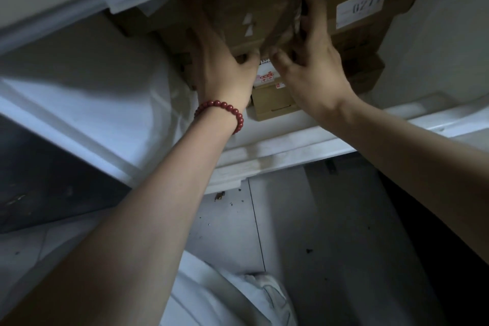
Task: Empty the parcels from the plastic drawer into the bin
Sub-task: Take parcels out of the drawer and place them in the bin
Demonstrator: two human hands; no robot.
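White plastic drawer, pulled out, packed with brown cardboard parcels. Central cardboard box: plain, two small white marks on its face, tilted; held from both sides. Left hand, red bead bracelet at the wrist: thumb curled under the box's lower left corner, fingers hidden behind it. Right hand: fingers curled round the box's right edge, thumb at its lower edge. Larger box to the right, in the drawer: white label with large digits, "027" legible, the rest blurred. Small parcel below the hands: white label with red marks, unreadable. Tiled floor beneath, speckled with debris.
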